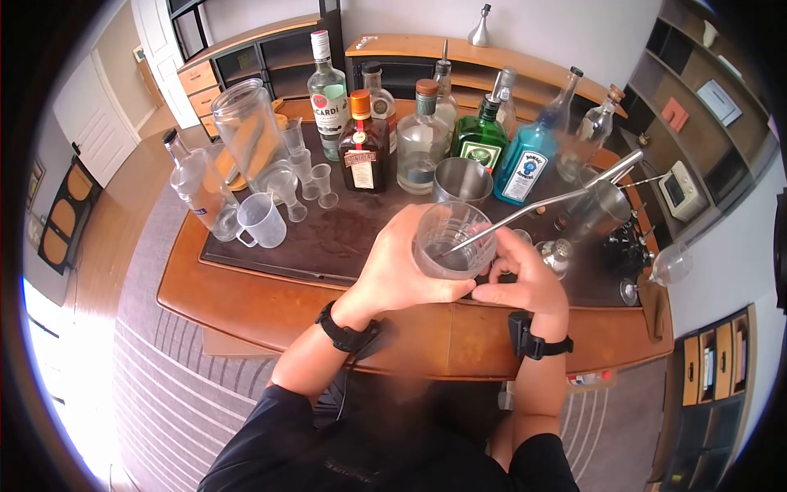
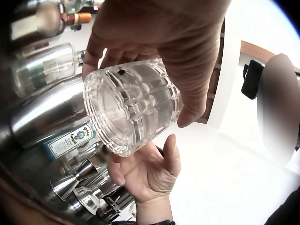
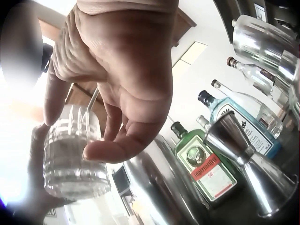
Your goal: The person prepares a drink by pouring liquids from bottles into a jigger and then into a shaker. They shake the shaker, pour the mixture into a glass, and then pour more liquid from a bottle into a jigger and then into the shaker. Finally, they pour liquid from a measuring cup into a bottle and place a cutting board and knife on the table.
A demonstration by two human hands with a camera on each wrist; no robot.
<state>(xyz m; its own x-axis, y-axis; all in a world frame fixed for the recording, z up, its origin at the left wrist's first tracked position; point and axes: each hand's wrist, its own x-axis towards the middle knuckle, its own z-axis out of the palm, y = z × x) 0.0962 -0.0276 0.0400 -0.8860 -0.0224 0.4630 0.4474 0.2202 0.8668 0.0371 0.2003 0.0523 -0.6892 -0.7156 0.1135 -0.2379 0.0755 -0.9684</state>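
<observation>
Above the table's near edge, my left hand (image 1: 403, 266) grips a clear cut-glass tumbler (image 2: 136, 105), tilted, with fingers and thumb round its sides. A bent metal straw (image 1: 525, 211) stands in the tumbler and leans far out to the right. My right hand (image 1: 525, 275) is beside the glass, its fingers loosely bent, palm toward it. In the right wrist view, a right fingertip (image 3: 91, 151) overlaps the tumbler's side. Behind the glass stands a metal shaker tin (image 1: 463, 182). A double-ended jigger (image 3: 243, 157) stands near the right hand.
Bottles crowd the table's back, including a green one (image 1: 478, 139), a blue one (image 1: 523, 160) and a dark orange-capped one (image 1: 363, 156). At left are a glass jar (image 1: 250, 135), small stemmed glasses (image 1: 324, 184) and a measuring jug (image 1: 262, 221). A wine glass (image 1: 672, 264) lies right.
</observation>
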